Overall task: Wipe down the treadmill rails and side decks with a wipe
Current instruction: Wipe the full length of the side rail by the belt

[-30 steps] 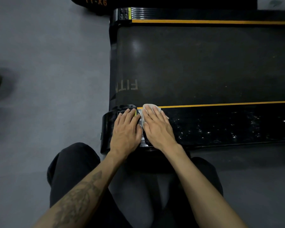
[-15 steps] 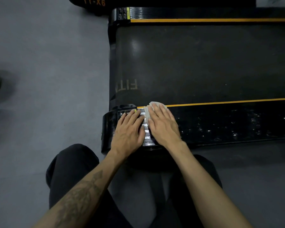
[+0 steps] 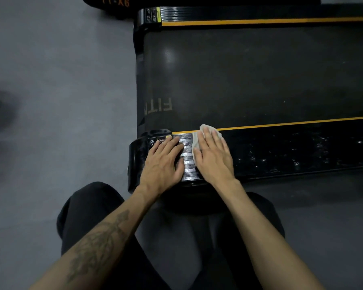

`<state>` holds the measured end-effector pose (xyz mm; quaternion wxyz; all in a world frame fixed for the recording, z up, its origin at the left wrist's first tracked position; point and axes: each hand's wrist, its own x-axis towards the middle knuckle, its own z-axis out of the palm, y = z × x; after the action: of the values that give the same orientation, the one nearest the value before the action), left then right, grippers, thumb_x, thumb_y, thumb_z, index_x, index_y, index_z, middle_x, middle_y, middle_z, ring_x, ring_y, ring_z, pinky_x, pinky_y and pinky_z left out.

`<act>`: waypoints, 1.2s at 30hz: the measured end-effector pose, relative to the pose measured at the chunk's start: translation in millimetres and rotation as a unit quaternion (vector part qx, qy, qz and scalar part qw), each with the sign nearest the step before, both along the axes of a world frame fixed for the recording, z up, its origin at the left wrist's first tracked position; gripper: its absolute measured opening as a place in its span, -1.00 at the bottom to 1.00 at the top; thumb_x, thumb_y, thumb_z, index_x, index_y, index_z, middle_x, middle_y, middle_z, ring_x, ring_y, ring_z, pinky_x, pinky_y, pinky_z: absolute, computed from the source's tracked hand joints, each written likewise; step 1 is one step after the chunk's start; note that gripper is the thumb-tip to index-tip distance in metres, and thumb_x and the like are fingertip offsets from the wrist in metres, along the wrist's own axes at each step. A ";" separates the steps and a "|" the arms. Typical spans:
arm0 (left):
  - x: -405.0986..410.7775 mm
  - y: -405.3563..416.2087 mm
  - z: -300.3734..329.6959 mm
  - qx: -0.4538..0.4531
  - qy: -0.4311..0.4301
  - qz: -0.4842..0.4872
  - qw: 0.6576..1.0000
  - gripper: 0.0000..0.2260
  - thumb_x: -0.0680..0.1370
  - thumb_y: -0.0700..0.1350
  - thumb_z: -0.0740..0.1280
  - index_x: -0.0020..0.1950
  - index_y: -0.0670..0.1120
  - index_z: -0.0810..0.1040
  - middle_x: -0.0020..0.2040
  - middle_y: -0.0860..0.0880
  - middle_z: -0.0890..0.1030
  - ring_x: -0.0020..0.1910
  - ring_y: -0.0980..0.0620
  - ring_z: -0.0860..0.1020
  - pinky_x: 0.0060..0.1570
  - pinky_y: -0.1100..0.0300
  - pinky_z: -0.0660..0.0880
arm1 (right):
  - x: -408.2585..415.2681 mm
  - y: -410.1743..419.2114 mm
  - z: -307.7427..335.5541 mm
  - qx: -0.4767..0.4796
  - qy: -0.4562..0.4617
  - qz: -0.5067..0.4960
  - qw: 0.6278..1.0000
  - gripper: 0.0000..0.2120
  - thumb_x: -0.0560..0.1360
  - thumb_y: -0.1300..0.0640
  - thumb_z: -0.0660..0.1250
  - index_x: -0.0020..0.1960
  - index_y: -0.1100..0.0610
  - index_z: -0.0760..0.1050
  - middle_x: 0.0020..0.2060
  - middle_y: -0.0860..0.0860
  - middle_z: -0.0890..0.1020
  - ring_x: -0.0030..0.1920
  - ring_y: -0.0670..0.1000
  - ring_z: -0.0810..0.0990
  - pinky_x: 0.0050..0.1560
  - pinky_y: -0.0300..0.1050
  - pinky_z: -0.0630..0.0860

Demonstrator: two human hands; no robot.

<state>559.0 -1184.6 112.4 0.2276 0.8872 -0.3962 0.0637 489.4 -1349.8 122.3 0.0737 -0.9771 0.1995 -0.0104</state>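
Item 1: near side deck (image 3: 291,151), black, with an orange stripe (image 3: 291,123) along its inner edge beside the running belt (image 3: 249,76). The ribbed end section (image 3: 187,160) lies at the deck's left end and now shows bare between the 2 hands.

Item 2: wipe (image 3: 197,139), white, crumpled, lying on the deck just right of the ribbed section. Its edges show past the fingertips and the thumb side of the right hand.

Item 3: right hand (image 3: 214,158), grip apart, fingers straight and flat, pressing the wipe down onto the deck.

Item 4: left hand (image 3: 164,162), grip apart, palm flat on the end cap (image 3: 136,158), holding nothing.

Change over the last 1 s: the right hand and wipe have slid rightward off the ribbed section, uncovering it; the left hand has stayed put.

Judgement: the deck's end appears done and the stroke is heading along the deck. Pale speckles (image 3: 302,147) show further right, so most of this deck looks unwiped. The far deck (image 3: 260,16) looks untouched.
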 end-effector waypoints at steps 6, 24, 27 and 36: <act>-1.6 -6.5 2.8 0.010 0.006 0.016 1.000 -0.58 0.54 0.00 0.16 0.26 -0.14 0.63 0.37 -0.12 0.59 0.43 -0.15 0.48 0.47 -0.23 0.34 | -11.7 19.5 -2.8 0.008 -0.007 -0.018 1.000 -0.34 0.63 -0.10 -0.20 0.65 0.13 0.12 0.66 0.06 0.08 0.66 0.07 0.01 0.65 0.07 -0.01; -12.8 -24.6 -2.7 -0.039 0.000 0.047 0.998 -0.74 0.56 -0.11 0.25 0.20 -0.15 0.56 0.26 -0.12 0.54 0.35 -0.12 0.45 0.48 -0.24 0.30 | -15.5 1.0 -13.9 -0.033 -0.060 0.021 0.997 -0.40 0.65 -0.08 -0.07 0.59 0.14 0.32 0.60 0.07 0.29 0.61 0.06 0.23 0.59 0.08 0.21; -11.8 -24.9 -2.1 -0.034 0.000 0.041 0.999 -0.71 0.56 -0.11 0.22 0.23 -0.14 0.56 0.31 -0.11 0.54 0.40 -0.11 0.44 0.49 -0.22 0.28 | -26.0 6.9 -14.0 -0.032 -0.093 -0.031 0.995 -0.42 0.65 -0.06 -0.03 0.57 0.17 0.33 0.58 0.10 0.32 0.60 0.08 0.26 0.59 0.04 0.16; -11.6 -25.1 -2.4 0.002 0.025 0.033 0.999 -0.57 0.60 -0.03 0.13 0.40 -0.12 0.53 0.50 -0.12 0.46 0.56 -0.09 0.32 0.54 -0.24 0.21 | -23.4 0.7 -12.5 -0.039 -0.080 0.029 0.996 -0.40 0.64 -0.10 -0.04 0.58 0.15 0.34 0.60 0.08 0.30 0.61 0.08 0.24 0.59 0.09 0.20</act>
<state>547.3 -1209.7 110.0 0.2335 0.9016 -0.3609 0.0485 466.1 -1349.1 109.8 0.0517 -0.9805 0.1641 -0.0946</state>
